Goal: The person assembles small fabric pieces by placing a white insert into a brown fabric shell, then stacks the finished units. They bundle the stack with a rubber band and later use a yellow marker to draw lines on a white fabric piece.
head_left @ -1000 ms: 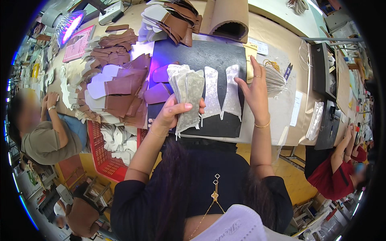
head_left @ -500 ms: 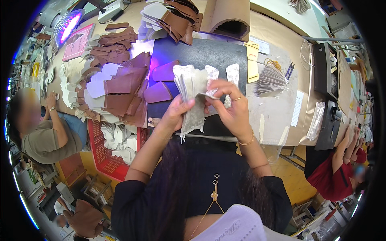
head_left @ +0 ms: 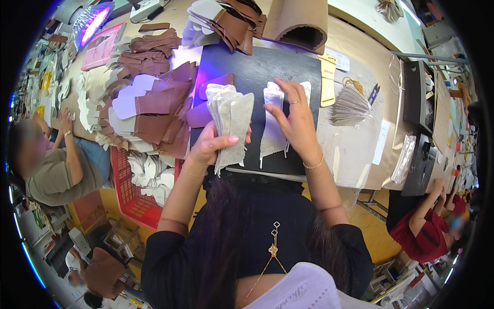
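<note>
My left hand (head_left: 210, 147) grips a fanned stack of pale grey, strap-shaped cut pieces (head_left: 232, 118), its thumb lying across the front piece. To the right, my right hand (head_left: 298, 123) is open, thumb and fingers apart, over a similar silvery-grey piece (head_left: 272, 126) lying on the black mat (head_left: 242, 64). Whether the fingertips touch that piece I cannot tell. Another pale piece (head_left: 307, 85) shows its top end behind the right hand. Two brown rounded pieces (head_left: 217, 85), tinted purple by the lamp, lie on the mat left of the stack and are partly hidden.
Overlapping brown and white pieces (head_left: 159, 105) cover the table at left, above a red basket (head_left: 135, 198) of white pieces. A rolled tan sheet (head_left: 303, 26) stands behind the mat. Right lie a grey fanned bundle (head_left: 351, 105) and snips (head_left: 374, 94). Co-workers sit at both sides.
The right hand has let go of the stack and moved right over the piece on the mat, its fingers spreading. My left hand has shifted left with the stack.
</note>
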### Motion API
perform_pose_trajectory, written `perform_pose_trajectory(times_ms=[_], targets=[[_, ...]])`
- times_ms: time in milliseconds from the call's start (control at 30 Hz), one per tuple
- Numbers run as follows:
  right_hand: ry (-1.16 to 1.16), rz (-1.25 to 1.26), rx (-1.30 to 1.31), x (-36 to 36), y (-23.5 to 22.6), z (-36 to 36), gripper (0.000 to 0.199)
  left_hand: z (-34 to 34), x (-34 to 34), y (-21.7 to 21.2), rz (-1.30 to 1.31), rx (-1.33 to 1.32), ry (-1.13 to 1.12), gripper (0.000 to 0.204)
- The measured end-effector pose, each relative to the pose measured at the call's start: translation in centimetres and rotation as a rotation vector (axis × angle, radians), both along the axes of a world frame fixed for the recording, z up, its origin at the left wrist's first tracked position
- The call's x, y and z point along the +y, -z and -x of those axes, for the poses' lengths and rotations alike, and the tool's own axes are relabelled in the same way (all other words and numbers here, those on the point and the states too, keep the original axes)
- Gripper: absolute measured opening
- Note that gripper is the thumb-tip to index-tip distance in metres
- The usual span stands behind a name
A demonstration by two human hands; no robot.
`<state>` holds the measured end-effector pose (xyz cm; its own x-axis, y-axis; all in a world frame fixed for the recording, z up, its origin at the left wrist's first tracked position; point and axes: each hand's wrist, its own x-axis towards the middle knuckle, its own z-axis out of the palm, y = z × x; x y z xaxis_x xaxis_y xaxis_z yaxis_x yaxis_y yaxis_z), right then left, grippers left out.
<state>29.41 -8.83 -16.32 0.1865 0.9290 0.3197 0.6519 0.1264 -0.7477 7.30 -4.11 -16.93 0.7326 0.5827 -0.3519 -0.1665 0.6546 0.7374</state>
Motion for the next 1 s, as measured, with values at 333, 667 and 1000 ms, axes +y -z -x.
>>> perform_pose_trajectory(times_ms=[333, 667, 1000], targets=[[-0.195, 0.019, 0.561, -1.8, -2.8, 1.9, 0.039, -0.8, -0.6, -0.1, -0.049, 0.021, 0.119, 0.078], [-0.378, -0.078, 0.633, -4.1, -3.1, 0.8, 0.018, -1.5, -1.2, 0.3, 0.158, -0.208, -0.051, 0.060], [0.145, 0.243, 0.997, -4.0, -2.1, -6.5, 0.028, -1.1, -0.6, 0.5, 0.093, -0.077, 0.056, 0.057]])
